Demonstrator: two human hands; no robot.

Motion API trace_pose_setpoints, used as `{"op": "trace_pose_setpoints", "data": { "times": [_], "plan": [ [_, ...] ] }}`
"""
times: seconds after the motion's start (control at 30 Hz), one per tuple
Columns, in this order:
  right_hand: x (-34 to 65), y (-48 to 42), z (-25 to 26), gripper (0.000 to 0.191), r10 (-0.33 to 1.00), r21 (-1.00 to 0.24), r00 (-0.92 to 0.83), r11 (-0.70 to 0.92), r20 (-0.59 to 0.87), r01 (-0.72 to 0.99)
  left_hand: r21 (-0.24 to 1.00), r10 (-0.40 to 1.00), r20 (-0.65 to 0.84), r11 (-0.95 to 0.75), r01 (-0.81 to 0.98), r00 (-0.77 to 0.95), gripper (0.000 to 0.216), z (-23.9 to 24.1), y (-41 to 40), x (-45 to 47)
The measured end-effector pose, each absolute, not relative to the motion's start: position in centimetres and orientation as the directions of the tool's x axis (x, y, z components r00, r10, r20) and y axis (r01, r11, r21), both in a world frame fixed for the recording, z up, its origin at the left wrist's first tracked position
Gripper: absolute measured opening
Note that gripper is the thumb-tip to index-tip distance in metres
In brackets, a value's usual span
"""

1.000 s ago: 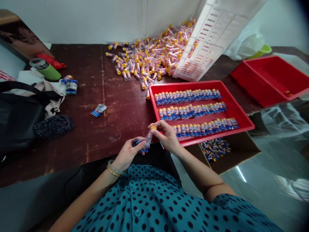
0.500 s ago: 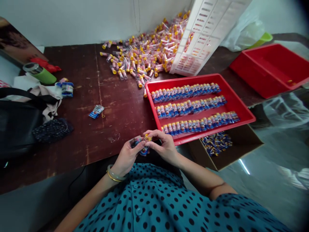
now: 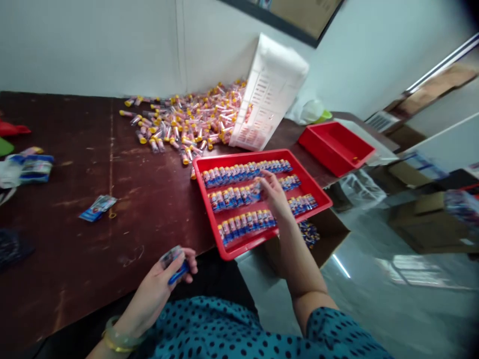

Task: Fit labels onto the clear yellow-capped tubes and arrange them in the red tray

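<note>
My left hand [image 3: 164, 281] is closed around a small bundle of blue printed plastic sleeves [image 3: 178, 271], over the table's front edge. My right hand [image 3: 274, 192] reaches into the red tray [image 3: 239, 254], its fingertips pinched on a small yellow-capped tube [image 3: 256, 190] with a blue sleeve, at the middle row; motion blurs it a little. Three rows of such sleeved tubes [image 3: 245, 223] line the tray, and my right hand and forearm cover part of the middle and front rows.
Bare pink tubes with yellow caps [image 3: 187, 124] are heaped by the wall, beside a tilted white basket [image 3: 258, 104]. Behind the tray stands a red bin [image 3: 318, 149]. A cardboard box [image 3: 331, 239] with sleeved tubes sits below. More blue sleeves [image 3: 98, 208] lie on the left of the table.
My hands have moved apart. The right has carried the yellow-capped tube from the left hand over into the tray; the left keeps the sleeves. The view has turned right.
</note>
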State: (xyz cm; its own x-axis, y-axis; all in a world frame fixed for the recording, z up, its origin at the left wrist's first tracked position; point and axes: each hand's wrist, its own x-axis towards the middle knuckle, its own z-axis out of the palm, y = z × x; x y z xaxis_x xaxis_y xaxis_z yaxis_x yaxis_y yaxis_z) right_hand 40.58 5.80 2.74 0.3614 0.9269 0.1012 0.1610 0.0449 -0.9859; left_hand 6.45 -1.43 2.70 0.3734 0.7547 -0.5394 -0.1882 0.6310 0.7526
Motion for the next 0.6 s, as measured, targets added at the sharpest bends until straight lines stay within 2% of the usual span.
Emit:
{"op": "trace_pose_setpoints", "data": {
  "times": [0.03,0.07,0.13,0.23,0.4,0.5,0.6],
  "plan": [
    [44.1,7.2,2.9,0.043,0.878,-0.933,0.469,-0.084,0.096,0.349,0.753,0.751,-0.547,0.634,-0.175,0.37,0.031,2.3,-1.4,6.1],
    [47.2,8.2,3.0,0.042,0.828,-0.824,0.553,-0.245,0.096,0.51,0.757,0.752,-0.552,0.633,-0.162,0.359,0.033,2.0,-1.4,5.8],
    [51.6,9.5,2.6,0.041,0.786,-0.735,0.611,-0.357,0.097,0.576,0.769,0.763,-0.556,0.623,-0.146,0.328,0.037,1.3,-1.4,5.2],
    [53.3,9.8,1.0,0.033,0.806,-0.659,0.587,-0.404,0.07,0.634,0.782,0.782,-0.556,0.607,-0.141,0.283,0.041,0.3,-1.3,4.3],
    [50.2,10.7,0.3,0.026,0.863,-0.572,0.491,-0.346,0.117,0.744,0.766,0.786,-0.568,0.614,-0.19,0.244,0.05,-1.3,-1.0,3.3],
    [46.1,14.1,1.5,0.029,0.9,-0.555,0.385,-0.216,0.206,0.803,0.77,0.807,-0.543,0.588,-0.246,0.23,0.049,-2.0,-0.5,3.0],
    [39.2,19.7,2.5,0.026,0.96,-0.549,0.182,-0.036,0.214,0.835,0.762,0.792,-0.543,0.604,-0.232,0.278,0.05,-2.4,-0.2,2.9]
  ]
}}
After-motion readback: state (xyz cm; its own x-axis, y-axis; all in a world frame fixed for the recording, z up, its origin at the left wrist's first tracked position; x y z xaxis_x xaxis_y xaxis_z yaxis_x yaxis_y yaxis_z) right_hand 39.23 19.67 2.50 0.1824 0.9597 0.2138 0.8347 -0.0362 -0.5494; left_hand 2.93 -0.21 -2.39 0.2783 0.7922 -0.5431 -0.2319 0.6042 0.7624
